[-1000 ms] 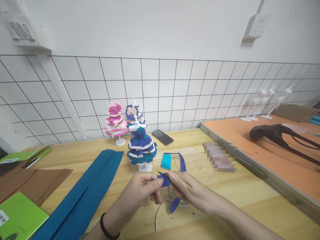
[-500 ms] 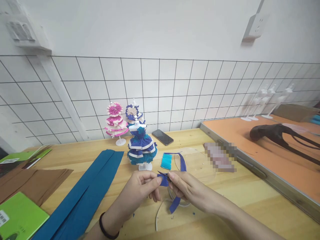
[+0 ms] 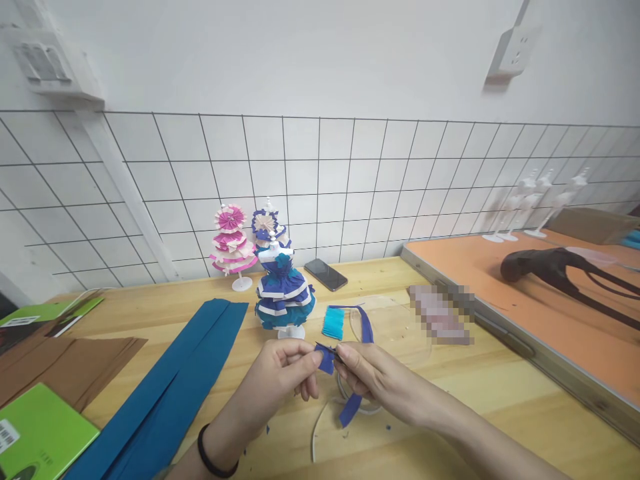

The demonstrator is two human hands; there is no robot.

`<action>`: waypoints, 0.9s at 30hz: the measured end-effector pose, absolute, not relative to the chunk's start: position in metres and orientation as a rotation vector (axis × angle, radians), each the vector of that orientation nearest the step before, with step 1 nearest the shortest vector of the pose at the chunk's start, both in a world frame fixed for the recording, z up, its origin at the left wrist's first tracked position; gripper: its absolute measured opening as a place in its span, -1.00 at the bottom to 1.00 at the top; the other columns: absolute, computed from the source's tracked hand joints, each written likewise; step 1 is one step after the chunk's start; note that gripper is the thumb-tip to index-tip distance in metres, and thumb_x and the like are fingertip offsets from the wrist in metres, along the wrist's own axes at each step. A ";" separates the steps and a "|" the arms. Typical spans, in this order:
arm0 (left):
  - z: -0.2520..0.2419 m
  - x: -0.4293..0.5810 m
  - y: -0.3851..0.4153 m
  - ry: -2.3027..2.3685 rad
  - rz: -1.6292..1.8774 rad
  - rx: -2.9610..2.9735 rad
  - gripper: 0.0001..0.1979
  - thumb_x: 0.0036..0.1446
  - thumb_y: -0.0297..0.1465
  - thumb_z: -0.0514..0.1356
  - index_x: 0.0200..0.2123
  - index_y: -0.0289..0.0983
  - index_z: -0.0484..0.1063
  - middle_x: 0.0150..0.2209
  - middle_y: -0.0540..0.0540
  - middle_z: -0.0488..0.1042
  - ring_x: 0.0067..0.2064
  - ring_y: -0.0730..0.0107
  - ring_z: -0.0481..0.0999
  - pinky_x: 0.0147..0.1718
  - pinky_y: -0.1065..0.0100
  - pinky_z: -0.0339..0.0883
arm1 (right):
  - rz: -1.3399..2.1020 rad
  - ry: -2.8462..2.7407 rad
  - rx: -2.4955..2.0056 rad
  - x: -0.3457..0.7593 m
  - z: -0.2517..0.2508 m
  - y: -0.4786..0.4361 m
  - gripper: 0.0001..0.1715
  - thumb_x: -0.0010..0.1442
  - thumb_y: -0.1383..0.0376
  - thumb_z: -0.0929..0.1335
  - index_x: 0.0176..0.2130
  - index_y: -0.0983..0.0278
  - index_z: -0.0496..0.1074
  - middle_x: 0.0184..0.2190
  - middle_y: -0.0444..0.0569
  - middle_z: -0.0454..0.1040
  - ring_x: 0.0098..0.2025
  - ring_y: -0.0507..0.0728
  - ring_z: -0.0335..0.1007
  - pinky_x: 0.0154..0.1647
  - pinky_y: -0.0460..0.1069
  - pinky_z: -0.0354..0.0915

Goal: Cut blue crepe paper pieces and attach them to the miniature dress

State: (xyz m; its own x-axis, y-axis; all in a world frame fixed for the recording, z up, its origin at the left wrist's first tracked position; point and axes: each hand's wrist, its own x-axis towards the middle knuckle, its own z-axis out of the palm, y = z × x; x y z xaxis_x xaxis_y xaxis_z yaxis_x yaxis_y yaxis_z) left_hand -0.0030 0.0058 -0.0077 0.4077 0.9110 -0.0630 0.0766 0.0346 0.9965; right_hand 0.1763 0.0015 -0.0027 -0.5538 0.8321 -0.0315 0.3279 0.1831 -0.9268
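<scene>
A small piece of blue-violet crepe paper (image 3: 327, 361) is pinched between the thumb and fingers of my left hand (image 3: 290, 370). My right hand (image 3: 367, 370) grips small dark scissors (image 3: 327, 349), whose pointed blades lie along the paper's upper edge; their handles are hidden in my fingers. Under my right hand, a blue-violet strip (image 3: 351, 410) lies on the table. Just behind my hands stands a white mini mannequin in a blue ruffled paper dress (image 3: 283, 287). A pleated turquoise paper piece (image 3: 333, 323) is to its right.
Teal paper sheets (image 3: 175, 380), brown sheets (image 3: 75, 367) and a green packet (image 3: 47, 433) lie at left. A pink dressed mannequin (image 3: 231, 243) and a phone (image 3: 326, 275) are at the back. An orange board (image 3: 450, 257) bears a black tool (image 3: 540, 267). A white cord (image 3: 315, 433) curls in front.
The blue-violet paper piece has tilted slightly and shifted a little left at the scissor blades. Both hands keep nearly the same places and grips.
</scene>
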 end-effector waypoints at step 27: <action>-0.005 -0.002 0.004 0.979 0.819 1.433 -0.75 0.02 -0.31 0.10 -0.61 -0.32 0.35 -0.68 0.02 0.36 -0.60 0.53 0.27 -0.55 0.47 0.16 | 1.452 -1.924 -1.023 0.176 -0.003 0.000 -0.48 0.23 0.01 -0.01 -0.53 0.29 0.10 -0.64 -0.24 -0.01 -0.62 -0.07 -0.13 -0.63 -0.15 -0.04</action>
